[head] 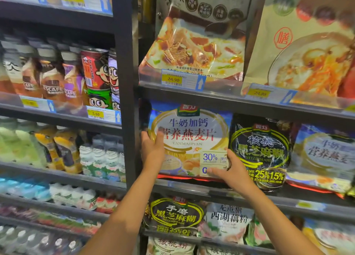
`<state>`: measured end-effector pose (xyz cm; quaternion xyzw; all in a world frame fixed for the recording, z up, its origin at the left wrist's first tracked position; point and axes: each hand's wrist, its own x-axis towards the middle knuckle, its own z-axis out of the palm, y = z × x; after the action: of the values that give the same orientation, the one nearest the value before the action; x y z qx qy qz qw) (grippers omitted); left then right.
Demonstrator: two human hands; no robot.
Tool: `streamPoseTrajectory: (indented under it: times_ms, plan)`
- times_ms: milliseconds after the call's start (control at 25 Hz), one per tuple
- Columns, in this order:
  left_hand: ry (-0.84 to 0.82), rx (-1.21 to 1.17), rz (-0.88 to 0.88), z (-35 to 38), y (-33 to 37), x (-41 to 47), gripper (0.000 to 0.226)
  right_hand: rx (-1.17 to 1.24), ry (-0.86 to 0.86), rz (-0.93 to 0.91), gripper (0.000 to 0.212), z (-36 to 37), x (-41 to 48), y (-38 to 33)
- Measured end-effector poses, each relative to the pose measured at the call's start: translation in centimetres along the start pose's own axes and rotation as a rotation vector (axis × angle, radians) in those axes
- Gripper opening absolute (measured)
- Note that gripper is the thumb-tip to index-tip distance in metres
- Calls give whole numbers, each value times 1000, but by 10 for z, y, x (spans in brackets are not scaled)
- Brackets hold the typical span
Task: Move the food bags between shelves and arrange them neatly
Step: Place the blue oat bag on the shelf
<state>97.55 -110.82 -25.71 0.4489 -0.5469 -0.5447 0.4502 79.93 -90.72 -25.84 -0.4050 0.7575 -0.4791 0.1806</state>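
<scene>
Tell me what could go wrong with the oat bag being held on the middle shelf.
1. The right hand grips the oat bag at its lower right corner, tight against the black sesame bag, whose bottom seems to jut over the shelf lip; a nudge could tip it off.
2. The left hand holds the bag's left edge close to the dark upright post; knuckles or the bag may catch there.

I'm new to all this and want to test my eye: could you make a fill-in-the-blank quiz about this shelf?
1. The left hand grips the oatmeal bag by its ____ edge.
2. The right hand holds its lower ____ corner.
3. The neighbouring bag on its right is mostly ____.
4. The price tag just above it reads ____.
Missing words: left; right; black; 24.90.
</scene>
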Motion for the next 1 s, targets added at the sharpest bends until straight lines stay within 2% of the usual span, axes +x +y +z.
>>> streamPoseTrajectory:
  times_ms: [40,120,320,480,680,840,920,1000]
  plan:
    - [-22,-6,24,0,-1,-2,57,16,11,-6,60,-2,-7,-2]
    - [-69,-35,78,0,9,-13,45,67,43,-15,56,-7,-17,-1]
    - [-114,34,117,-1,31,-33,44,131,61,-8,57,-18,-35,6]
    - [-173,51,137,-7,25,-46,56,191,43,29,52,-23,-55,18]
    - [-294,-49,54,-13,13,-77,21,225,54,128,52,-26,-99,35]
    - [-398,-206,-46,-9,-7,-120,23,256,95,215,47,-31,-142,60]
    - [-416,-219,-62,-2,-19,-135,26,272,126,252,42,-34,-162,75]
    - [-414,-203,-69,9,-25,-156,29,301,145,293,47,-42,-186,90]
